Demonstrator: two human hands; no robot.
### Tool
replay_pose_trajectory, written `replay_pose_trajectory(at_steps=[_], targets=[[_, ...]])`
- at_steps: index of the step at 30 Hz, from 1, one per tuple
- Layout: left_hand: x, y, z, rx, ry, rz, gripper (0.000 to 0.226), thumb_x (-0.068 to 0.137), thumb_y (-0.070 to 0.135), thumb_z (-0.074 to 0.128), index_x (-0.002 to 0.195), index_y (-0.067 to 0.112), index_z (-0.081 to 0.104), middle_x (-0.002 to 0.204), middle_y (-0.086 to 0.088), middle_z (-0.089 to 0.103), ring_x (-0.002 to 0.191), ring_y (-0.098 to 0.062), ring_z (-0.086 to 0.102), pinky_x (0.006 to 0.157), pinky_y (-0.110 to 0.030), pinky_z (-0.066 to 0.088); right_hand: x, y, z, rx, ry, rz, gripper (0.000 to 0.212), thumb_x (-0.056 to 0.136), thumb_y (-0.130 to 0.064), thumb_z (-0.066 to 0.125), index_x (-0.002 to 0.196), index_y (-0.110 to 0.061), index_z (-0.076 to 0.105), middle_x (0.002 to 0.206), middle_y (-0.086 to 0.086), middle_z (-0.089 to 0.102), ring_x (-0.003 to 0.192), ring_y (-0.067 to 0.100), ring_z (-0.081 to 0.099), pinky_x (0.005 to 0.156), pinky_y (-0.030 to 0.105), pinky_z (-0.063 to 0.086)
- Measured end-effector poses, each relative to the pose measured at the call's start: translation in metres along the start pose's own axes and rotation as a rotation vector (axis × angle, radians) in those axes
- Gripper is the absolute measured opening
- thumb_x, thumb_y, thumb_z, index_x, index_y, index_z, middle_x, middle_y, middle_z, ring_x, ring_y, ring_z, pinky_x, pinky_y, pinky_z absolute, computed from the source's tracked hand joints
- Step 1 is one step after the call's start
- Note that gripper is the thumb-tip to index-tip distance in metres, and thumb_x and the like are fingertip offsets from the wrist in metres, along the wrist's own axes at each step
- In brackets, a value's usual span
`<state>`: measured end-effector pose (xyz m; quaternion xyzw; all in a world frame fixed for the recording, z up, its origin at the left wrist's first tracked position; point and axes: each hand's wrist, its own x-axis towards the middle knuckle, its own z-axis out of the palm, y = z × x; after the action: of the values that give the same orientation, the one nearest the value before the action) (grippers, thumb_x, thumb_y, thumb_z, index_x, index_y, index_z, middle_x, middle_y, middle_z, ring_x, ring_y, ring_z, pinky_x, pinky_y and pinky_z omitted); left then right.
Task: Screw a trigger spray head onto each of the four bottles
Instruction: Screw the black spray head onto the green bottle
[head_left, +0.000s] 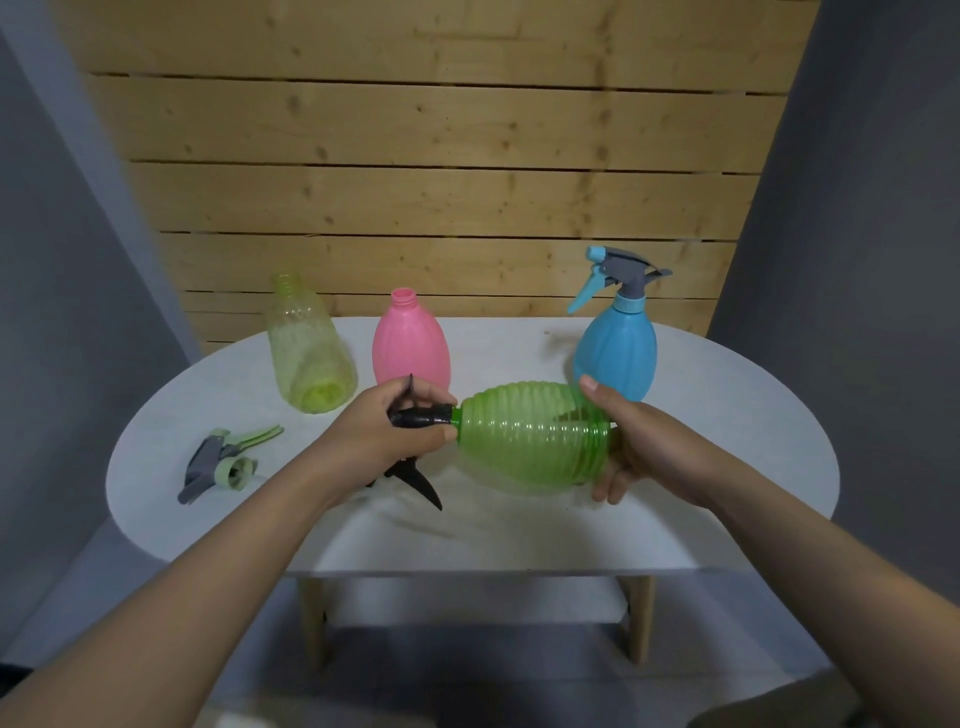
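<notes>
Above the table's (727, 395) front middle, the right hand (644, 447) is gripping the light, squashy green bottle's (530, 436) base; the left hand (384, 431) is pinching the black spray head's (421, 415) collar at its neck.

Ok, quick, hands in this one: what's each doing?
Left hand: grips the black spray head at the green bottle neck.
Right hand: holds the green bottle's base.

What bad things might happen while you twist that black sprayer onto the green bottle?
The green bottle is held sideways in the air, so the black spray head might go on crooked. The left hand works close to the pink bottle, which stands open and could get knocked over.
</notes>
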<state>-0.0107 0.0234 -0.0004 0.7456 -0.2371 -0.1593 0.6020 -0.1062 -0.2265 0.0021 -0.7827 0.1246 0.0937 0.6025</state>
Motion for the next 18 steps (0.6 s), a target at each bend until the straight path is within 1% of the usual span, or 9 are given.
replay_pose_trajectory(at_steps=[3, 6, 8, 9, 11, 13, 15, 16, 18], targets=[[0.0013, -0.0006, 0.0016, 0.013, 0.039, -0.021, 0.022, 0.075, 0.003, 0.071, 0.084, 0.022, 0.065, 0.065, 0.019, 0.068, 0.049, 0.000, 0.055, 0.049, -0.014, 0.044, 0.0009, 0.0033, 0.0031, 0.032, -0.047, 0.010, 0.094, 0.060, -0.078, 0.042, 0.125, -0.011, 0.051, 0.099, 0.024, 0.071, 0.077, 0.031, 0.073, 0.062, 0.035, 0.058], [0.0033, -0.0003, 0.0014, 0.002, 0.096, -0.079, 0.018, 0.075, 0.008, 0.072, 0.086, 0.020, 0.064, 0.052, 0.017, 0.062, 0.045, -0.005, 0.051, 0.047, -0.017, 0.043, 0.0032, 0.0049, 0.0021, 0.200, -0.044, -0.087, 0.076, 0.067, -0.057, 0.067, 0.132, -0.022, 0.048, 0.129, 0.010, 0.057, 0.108, 0.026, 0.064, 0.079, 0.042, 0.058], [0.0034, 0.0004, -0.0003, -0.009, 0.112, -0.099, 0.018, 0.076, 0.010, 0.071, 0.088, 0.020, 0.064, 0.049, 0.016, 0.060, 0.046, -0.006, 0.051, 0.047, -0.017, 0.042, 0.0032, 0.0033, -0.0003, 0.281, -0.044, -0.155, 0.060, 0.075, -0.030, 0.074, 0.129, -0.027, 0.049, 0.126, 0.008, 0.057, 0.105, 0.023, 0.065, 0.074, 0.036, 0.058], [0.0028, 0.0010, -0.0011, -0.016, 0.101, -0.094, 0.018, 0.077, 0.009, 0.071, 0.089, 0.020, 0.064, 0.050, 0.017, 0.061, 0.046, -0.006, 0.051, 0.047, -0.017, 0.043, 0.0026, 0.0024, -0.0018, 0.267, -0.045, -0.169, 0.054, 0.077, -0.025, 0.072, 0.127, -0.026, 0.051, 0.122, 0.010, 0.060, 0.100, 0.024, 0.067, 0.071, 0.034, 0.057], [0.0009, 0.0021, -0.0014, -0.022, 0.055, -0.062, 0.019, 0.078, 0.006, 0.070, 0.089, 0.020, 0.064, 0.056, 0.018, 0.064, 0.048, -0.004, 0.051, 0.049, -0.016, 0.044, -0.0004, -0.0009, -0.0020, 0.147, -0.022, -0.144, 0.053, 0.076, -0.045, 0.067, 0.122, -0.020, 0.056, 0.113, 0.015, 0.065, 0.087, 0.028, 0.071, 0.063, 0.031, 0.056], [-0.0017, 0.0024, 0.0005, -0.014, 0.021, -0.034, 0.022, 0.077, 0.002, 0.069, 0.087, 0.021, 0.064, 0.063, 0.019, 0.067, 0.050, -0.001, 0.053, 0.050, -0.015, 0.044, -0.0007, -0.0012, -0.0011, 0.029, 0.019, -0.070, 0.068, 0.073, -0.064, 0.053, 0.119, -0.014, 0.055, 0.093, 0.019, 0.071, 0.068, 0.028, 0.071, 0.054, 0.029, 0.054], [-0.0025, 0.0026, 0.0022, 0.002, 0.016, -0.029, 0.023, 0.076, 0.000, 0.070, 0.086, 0.021, 0.064, 0.065, 0.020, 0.068, 0.050, 0.003, 0.054, 0.049, -0.014, 0.044, -0.0001, -0.0001, -0.0001, -0.016, 0.036, -0.003, 0.070, 0.075, -0.071, 0.042, 0.119, -0.016, 0.050, 0.074, 0.019, 0.072, 0.057, 0.026, 0.070, 0.051, 0.027, 0.054], [-0.0021, 0.0025, 0.0023, 0.007, 0.024, -0.032, 0.023, 0.076, 0.001, 0.070, 0.086, 0.020, 0.063, 0.064, 0.020, 0.068, 0.049, 0.003, 0.054, 0.048, -0.014, 0.044, 0.0001, 0.0003, 0.0009, -0.014, 0.021, 0.004, 0.071, 0.073, -0.073, 0.041, 0.119, -0.019, 0.049, 0.075, 0.017, 0.073, 0.060, 0.026, 0.071, 0.053, 0.028, 0.056], [-0.0007, 0.0024, 0.0004, 0.010, 0.056, -0.048, 0.019, 0.077, 0.003, 0.070, 0.085, 0.019, 0.063, 0.057, 0.019, 0.065, 0.046, 0.001, 0.052, 0.047, -0.013, 0.043, 0.0004, 0.0013, 0.0030, 0.034, -0.027, -0.049, 0.078, 0.066, -0.073, 0.049, 0.124, -0.021, 0.049, 0.101, 0.014, 0.072, 0.081, 0.026, 0.073, 0.068, 0.036, 0.060]])
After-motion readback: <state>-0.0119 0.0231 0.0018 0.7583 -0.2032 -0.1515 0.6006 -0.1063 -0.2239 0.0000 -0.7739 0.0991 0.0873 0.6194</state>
